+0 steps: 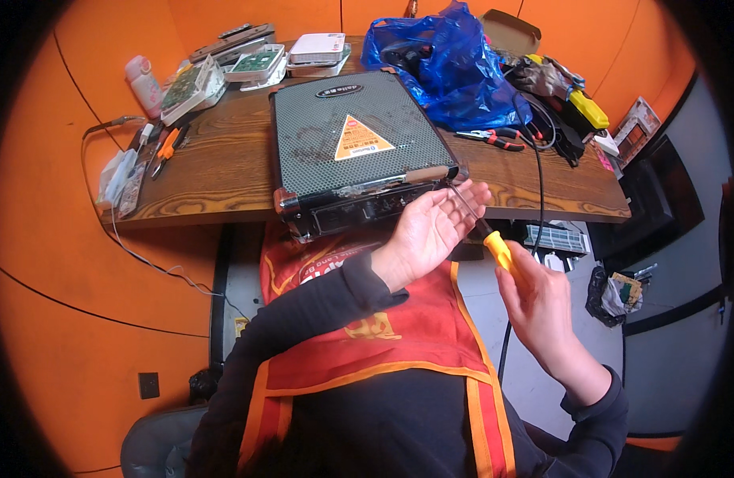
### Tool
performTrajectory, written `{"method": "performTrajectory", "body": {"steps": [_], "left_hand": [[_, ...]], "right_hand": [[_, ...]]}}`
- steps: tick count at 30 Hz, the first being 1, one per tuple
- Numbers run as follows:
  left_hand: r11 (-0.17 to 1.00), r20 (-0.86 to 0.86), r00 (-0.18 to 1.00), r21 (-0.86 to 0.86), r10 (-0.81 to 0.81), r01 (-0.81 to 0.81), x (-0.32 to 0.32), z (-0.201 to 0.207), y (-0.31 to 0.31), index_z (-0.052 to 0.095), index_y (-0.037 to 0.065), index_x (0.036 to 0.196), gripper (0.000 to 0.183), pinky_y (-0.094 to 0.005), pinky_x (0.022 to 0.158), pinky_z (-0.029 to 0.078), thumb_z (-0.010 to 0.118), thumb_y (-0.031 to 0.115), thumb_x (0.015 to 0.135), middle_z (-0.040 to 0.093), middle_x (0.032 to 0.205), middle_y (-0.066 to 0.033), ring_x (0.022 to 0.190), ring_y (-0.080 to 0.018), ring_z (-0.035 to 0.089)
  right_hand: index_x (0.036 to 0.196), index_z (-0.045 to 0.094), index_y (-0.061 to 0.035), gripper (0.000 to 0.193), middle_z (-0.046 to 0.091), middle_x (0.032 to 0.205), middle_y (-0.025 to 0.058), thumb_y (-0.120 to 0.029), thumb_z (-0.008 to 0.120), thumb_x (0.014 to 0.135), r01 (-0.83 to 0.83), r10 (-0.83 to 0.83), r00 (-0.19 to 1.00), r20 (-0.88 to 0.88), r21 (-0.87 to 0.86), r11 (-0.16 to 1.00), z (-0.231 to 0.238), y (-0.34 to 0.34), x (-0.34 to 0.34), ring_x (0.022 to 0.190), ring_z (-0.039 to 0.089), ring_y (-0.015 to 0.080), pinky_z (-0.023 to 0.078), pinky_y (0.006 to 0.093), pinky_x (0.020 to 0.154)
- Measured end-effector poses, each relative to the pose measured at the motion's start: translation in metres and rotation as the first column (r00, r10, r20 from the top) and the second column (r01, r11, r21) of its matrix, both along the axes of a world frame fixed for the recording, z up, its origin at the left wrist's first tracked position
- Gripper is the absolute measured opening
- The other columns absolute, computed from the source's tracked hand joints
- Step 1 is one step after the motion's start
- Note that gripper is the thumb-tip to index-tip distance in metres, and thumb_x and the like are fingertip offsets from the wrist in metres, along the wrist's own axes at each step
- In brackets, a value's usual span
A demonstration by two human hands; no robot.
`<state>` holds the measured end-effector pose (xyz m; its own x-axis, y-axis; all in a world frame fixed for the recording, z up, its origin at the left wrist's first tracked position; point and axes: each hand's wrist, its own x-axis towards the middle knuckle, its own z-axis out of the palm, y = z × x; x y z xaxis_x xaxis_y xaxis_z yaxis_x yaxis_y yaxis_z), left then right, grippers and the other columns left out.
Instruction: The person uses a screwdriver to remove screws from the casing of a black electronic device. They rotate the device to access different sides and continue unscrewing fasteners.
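A portable speaker [311, 131] with a scuffed grey mesh grille lies face up at the table's front edge. A triangular orange-and-white sticker [363, 137] is on the grille. My right hand [538, 303] is wrapped round the yellow handle of a screwdriver [499, 251]. Its thin shaft points up and left, to the speaker's near right corner; whether the tip sits in a screw is too small to tell. Just below that corner my left hand [431, 231] is palm up, fingers stretched out beside the shaft. No object shows in the left palm.
Behind the speaker stand a blue plastic bag [443, 76] and white device casings [317, 48]. Red-and-black pliers [494, 137] and work gloves [546, 78] lie to the right. Orange-handled scissors [169, 145] lie left. A black cable [541, 191] hangs over the table's front edge.
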<state>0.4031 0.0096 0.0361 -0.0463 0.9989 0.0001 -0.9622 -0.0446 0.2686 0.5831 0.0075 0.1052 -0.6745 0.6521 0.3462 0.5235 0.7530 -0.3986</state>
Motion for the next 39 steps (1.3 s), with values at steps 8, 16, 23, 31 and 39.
{"method": "performTrajectory", "body": {"steps": [8, 16, 23, 31, 39], "left_hand": [[0.956, 0.091, 0.976, 0.236, -0.2, 0.174, -0.015, -0.011, 0.006, 0.046, 0.001, 0.116, 0.032, -0.0301, 0.083, 0.048, 0.037, 0.023, 0.094, 0.053, 0.12, -0.014, 0.105, -0.0241, 0.055], [0.999, 0.078, 0.997, 0.037, -0.029, 0.027, -0.006, 0.003, 0.007, 0.044, -0.001, 0.116, 0.031, -0.0327, 0.093, 0.045, 0.042, 0.022, 0.095, 0.054, 0.118, -0.0135, 0.106, -0.0239, 0.055], [0.998, 0.12, 0.993, -0.056, -0.001, 0.008, -0.004, 0.01, 0.006, 0.042, -0.003, 0.118, 0.033, -0.0327, 0.093, 0.045, 0.038, 0.021, 0.096, 0.053, 0.12, -0.0151, 0.109, -0.0245, 0.053], [0.992, 0.201, 0.973, 0.071, -0.114, 0.102, -0.013, 0.004, 0.006, 0.039, -0.008, 0.118, 0.037, -0.0372, 0.097, 0.042, 0.03, 0.021, 0.095, 0.05, 0.122, -0.0185, 0.113, -0.0288, 0.05], [0.996, 0.254, 0.964, 0.058, -0.083, 0.07, -0.01, 0.004, 0.005, 0.042, -0.007, 0.109, 0.03, -0.0398, 0.1, 0.04, 0.028, 0.015, 0.094, 0.05, 0.12, -0.022, 0.115, -0.0295, 0.049]], "right_hand": [[0.11, 0.062, -0.0094, 0.044, 0.036, 0.063, 0.0031, -0.002, 0.068, 0.067, -0.312, 0.219, 0.949, 0.227, 0.577, 0.755, 0.001, 0.004, 0.002, 0.058, 0.039, 0.0189, 0.035, 0.0297, 0.05], [0.116, 0.056, -0.0082, 0.045, 0.042, 0.072, 0.0049, -0.011, 0.067, 0.072, -0.391, 0.212, 0.905, 0.37, 0.523, 0.757, 0.012, 0.007, 0.009, 0.065, 0.042, 0.02, 0.039, 0.03, 0.056], [0.119, 0.045, -0.0016, 0.054, 0.057, 0.076, 0.0151, -0.015, 0.071, 0.074, -0.126, 0.088, 0.982, 0.17, 0.227, 0.966, 0.003, 0.004, 0.009, 0.058, 0.056, 0.0287, 0.046, 0.035, 0.053], [0.126, 0.046, -0.0027, 0.054, 0.051, 0.067, 0.0071, -0.013, 0.067, 0.077, -0.244, 0.171, 0.965, 0.2, 0.438, 0.865, 0.0, 0.008, 0.01, 0.052, 0.054, 0.0224, 0.044, 0.0336, 0.046], [0.121, 0.05, -0.0014, 0.048, 0.051, 0.065, 0.0084, -0.002, 0.067, 0.076, -0.283, 0.22, 0.959, 0.18, 0.51, 0.812, 0.001, 0.011, 0.009, 0.05, 0.052, 0.0243, 0.045, 0.0325, 0.047]]}}
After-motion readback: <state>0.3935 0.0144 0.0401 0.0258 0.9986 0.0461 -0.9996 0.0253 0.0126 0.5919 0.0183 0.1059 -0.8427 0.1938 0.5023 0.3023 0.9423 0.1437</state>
